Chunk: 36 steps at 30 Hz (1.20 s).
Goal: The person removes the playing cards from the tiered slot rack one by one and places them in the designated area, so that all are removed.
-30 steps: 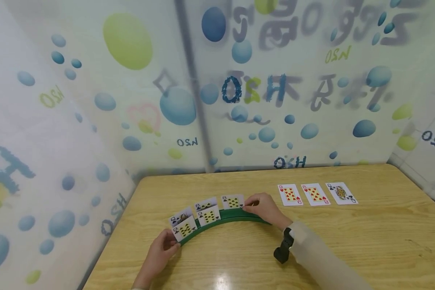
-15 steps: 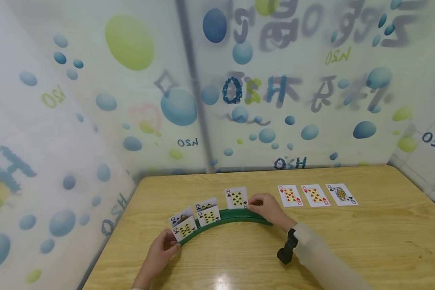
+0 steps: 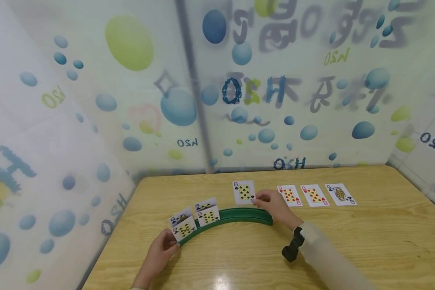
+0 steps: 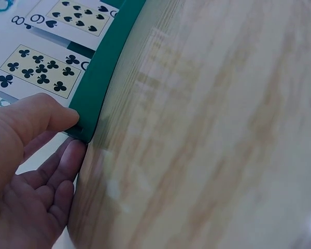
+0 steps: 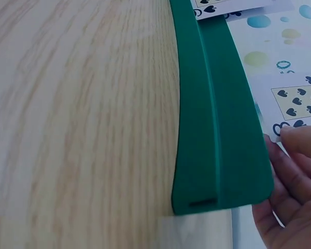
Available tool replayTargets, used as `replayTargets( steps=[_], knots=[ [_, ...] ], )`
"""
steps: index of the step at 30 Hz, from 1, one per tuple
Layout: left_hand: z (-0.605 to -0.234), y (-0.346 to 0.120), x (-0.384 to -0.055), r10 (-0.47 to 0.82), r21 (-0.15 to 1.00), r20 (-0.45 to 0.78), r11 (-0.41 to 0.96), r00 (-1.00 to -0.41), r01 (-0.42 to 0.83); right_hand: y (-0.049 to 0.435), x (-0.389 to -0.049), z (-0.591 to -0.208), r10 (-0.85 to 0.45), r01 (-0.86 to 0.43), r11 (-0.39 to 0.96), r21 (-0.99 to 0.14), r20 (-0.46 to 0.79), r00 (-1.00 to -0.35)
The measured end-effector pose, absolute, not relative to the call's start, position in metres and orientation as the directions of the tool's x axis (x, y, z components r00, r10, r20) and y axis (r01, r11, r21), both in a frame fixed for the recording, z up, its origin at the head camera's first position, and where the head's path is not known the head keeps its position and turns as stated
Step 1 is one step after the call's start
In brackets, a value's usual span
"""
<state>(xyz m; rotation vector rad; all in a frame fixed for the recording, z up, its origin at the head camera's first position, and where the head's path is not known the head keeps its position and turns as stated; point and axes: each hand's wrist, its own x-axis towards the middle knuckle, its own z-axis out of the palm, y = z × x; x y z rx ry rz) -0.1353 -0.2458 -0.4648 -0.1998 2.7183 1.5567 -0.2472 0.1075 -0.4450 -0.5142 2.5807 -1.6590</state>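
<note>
My left hand [image 3: 157, 251] grips the left end of a curved green card holder [image 3: 239, 214], thumb on top and fingers beneath in the left wrist view. In the holder's left part stand a nine of clubs [image 4: 39, 71] and a nine of spades [image 4: 78, 21]. Behind them a queen [image 3: 180, 217] and an eight [image 3: 205, 204] show only their upper parts. My right hand [image 3: 277, 207] pinches the lower right corner of an eight of spades [image 3: 244, 192] between thumb and fingers. That card is up out of the slot, behind the holder's bare right part.
Three cards lie face up in a row at the back right: a nine of hearts [image 3: 289, 196], an eight of hearts [image 3: 314, 195] and a queen [image 3: 340, 195]. The wooden table [image 3: 348, 233] meets a patterned curtain [image 3: 253, 100] at its far edge.
The eight of spades has come up out of the holder's slot and moved to the right and back in my right hand. My left hand keeps its place on the holder.
</note>
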Motion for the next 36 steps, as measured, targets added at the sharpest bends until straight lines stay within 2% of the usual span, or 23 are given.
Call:
replayTargets(
  steps=[10, 14, 30, 36],
  knots=[
    [-0.462, -0.244, -0.135, -0.106, 0.86, -0.063, 0.499, -0.992, -0.108, 0.139, -0.251, -0.443, -0.256, -0.305, 0.381, -0.872, 0.218, -0.942],
    [-0.463, -0.244, -0.135, -0.101, 0.861, -0.053, 0.499, -0.994, -0.097, 0.159, -0.252, -0.442, -0.212, -0.282, 0.404, -0.87, 0.211, -0.954],
    [-0.465, -0.245, -0.136, -0.107, 0.858, -0.056, 0.503, -0.993, -0.102, 0.249, -0.248, -0.418, -0.046, -0.206, 0.626, -0.752, 0.228, -0.973],
    [-0.463, -0.245, -0.134, -0.106, 0.865, -0.054, 0.491, -0.993, -0.1, 0.282, -0.25, -0.421, 0.022, -0.162, 0.693, -0.702, 0.245, -0.969]
  ],
)
